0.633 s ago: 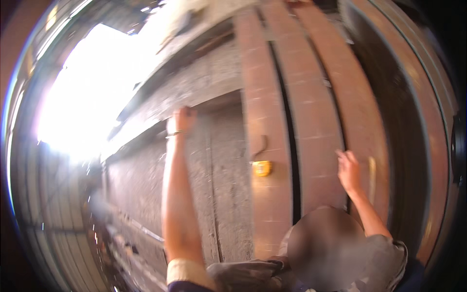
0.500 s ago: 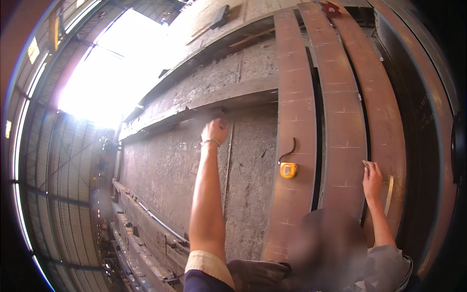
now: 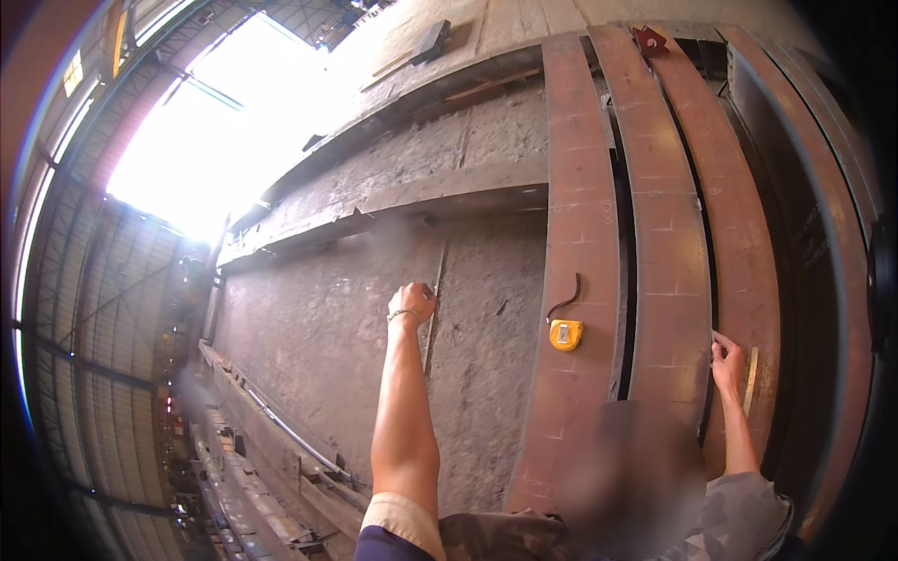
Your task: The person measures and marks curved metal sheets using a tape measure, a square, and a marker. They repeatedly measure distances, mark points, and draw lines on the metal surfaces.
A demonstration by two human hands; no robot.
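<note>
My left hand [image 3: 412, 301] is closed in a fist, with a bracelet at the wrist, and hovers over the grey, dusty floor left of the steel plates. Whatever sits inside the fingers, if anything, is hidden. My right hand is out of sight. A yellow tape measure [image 3: 565, 335] with a dark strap lies on the left rust-brown plate [image 3: 577, 224]. Right of it, a co-worker's hand [image 3: 727, 363], from a camouflage sleeve, pinches something small beside the gap between the middle plate [image 3: 669, 280] and right plate [image 3: 744, 252]. Short pale marks cross the plates.
A co-worker's blurred head [image 3: 636, 467] covers the plates' near ends. A yellowish strip [image 3: 751, 379] lies by the co-worker's hand. One dark red piece [image 3: 650, 40] rests at the far end. A steel beam [image 3: 449, 194] crosses left of the plates; a deep flanged beam [image 3: 804, 243] stands right.
My left fist has come back nearer to me, away from the crossing beam. The view has shifted slightly. The tape measure stays on its plate; the co-worker's hand remains near the gap.
</note>
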